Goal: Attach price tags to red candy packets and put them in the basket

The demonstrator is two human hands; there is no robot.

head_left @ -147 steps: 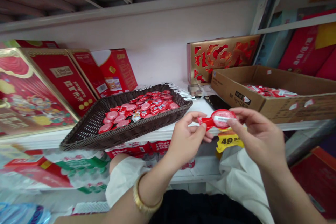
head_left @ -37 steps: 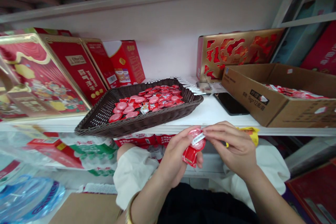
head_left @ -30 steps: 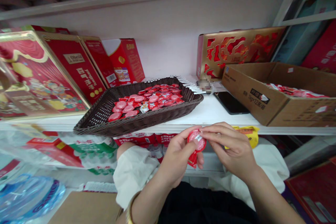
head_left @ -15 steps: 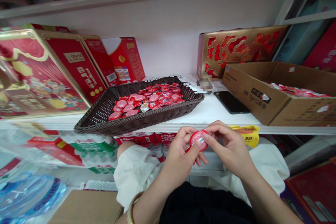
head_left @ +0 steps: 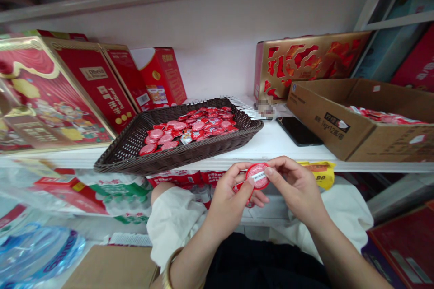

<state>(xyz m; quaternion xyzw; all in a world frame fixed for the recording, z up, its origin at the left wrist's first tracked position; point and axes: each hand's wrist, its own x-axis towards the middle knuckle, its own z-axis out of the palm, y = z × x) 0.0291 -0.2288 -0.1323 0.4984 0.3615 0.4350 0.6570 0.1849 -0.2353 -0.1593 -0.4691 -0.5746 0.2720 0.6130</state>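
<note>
Between my hands is a round red packet [head_left: 259, 184] with a white barcode sticker across its face. My left hand [head_left: 230, 196] pinches its left side, thumb on top; more red wrapper shows behind these fingers, partly hidden. My right hand [head_left: 293, 189] grips the packet's right edge, its thumb pressed at the end of the sticker. Beyond them on the shelf sits a dark brown wicker basket [head_left: 179, 157] holding a heap of similar red round packets [head_left: 198, 125]. White label strips [head_left: 242, 106] line the basket's back and right rim.
A black phone [head_left: 299, 132] lies beside an open cardboard box [head_left: 325, 122] with red packets inside. Red and gold gift boxes [head_left: 84, 95] stand at the left, another gold box [head_left: 312, 61] behind. Under the shelf edge [head_left: 352, 166] are a yellow tag [head_left: 320, 174] and bottle packs [head_left: 118, 187].
The packet has turned slightly and its barcode sticker shows more fully. My right thumb has shifted up and right, toward the packet's edge. The basket and boxes stay in place.
</note>
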